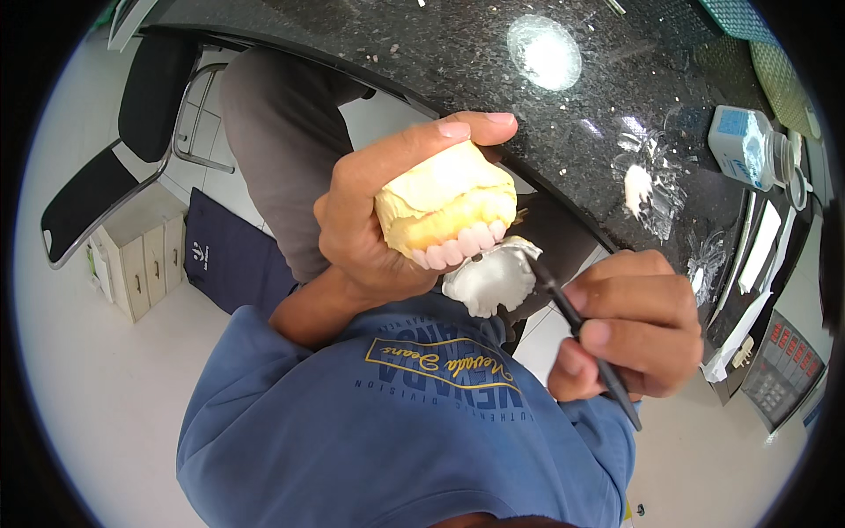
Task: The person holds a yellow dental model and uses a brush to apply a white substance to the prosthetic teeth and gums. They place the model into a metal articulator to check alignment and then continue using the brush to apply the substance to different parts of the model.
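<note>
My left hand (352, 207) is wrapped round a yellow plaster dental model (444, 189), held over my lap with thumb and fingers along its side and top. A row of pale pinkish-white teeth (458, 248) lines its lower edge. Just below hangs a silvery-white, scallop-edged dental piece (495, 280); how it is held is hidden. In my right hand (647, 321), a slim black pen-like tool (563, 304) is pinched between thumb and fingers. Its tip reaches the right edge of the silvery piece; whether it touches, I cannot tell.
Ahead lies a black speckled counter (440, 44) with a round glossy patch (544, 53) and a white powdery smear (638, 189). A blue-and-white bottle (744, 145) is at the right. A black chair (158, 97) and small cabinet (136, 255) stand to the left.
</note>
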Motion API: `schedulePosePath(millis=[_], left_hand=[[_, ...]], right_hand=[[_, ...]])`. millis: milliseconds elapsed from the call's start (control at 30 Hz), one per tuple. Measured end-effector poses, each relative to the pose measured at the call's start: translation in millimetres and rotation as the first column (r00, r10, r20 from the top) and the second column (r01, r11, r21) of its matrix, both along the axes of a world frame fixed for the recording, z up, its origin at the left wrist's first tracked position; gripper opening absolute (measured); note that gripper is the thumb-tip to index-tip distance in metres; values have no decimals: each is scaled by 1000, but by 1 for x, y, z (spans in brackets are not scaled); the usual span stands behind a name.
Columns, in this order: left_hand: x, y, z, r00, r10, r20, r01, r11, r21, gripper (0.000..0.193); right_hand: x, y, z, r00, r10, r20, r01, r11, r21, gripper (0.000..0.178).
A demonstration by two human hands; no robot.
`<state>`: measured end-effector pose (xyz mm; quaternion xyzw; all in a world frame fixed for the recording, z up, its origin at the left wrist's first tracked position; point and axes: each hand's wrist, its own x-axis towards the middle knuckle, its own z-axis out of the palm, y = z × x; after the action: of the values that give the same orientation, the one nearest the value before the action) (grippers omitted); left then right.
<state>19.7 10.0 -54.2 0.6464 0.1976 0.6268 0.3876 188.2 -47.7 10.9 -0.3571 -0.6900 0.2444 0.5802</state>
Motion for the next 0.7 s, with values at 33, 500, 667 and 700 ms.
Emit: schedulePosePath(millis=[33,500,667,700], left_hand=[[-1,1,-1,1000,4,-9,-4,1000,7,46],[-3,5,-5,994,43,-100,-29,989,143,56],[-3,5,-5,996,27,-83,-15,990,139,55],[-3,5,-5,997,22,-80,-11,991,136,55]], right_hand=[[-1,-3,2,998,-46,-42,45,999,-25,20],[9,-7,7,992,93,81,-78,982,-169,19],[8,-7,7,992,92,83,-78,985,-157,19],[8,-7,7,992,92,85,-78,985,-156,19]])
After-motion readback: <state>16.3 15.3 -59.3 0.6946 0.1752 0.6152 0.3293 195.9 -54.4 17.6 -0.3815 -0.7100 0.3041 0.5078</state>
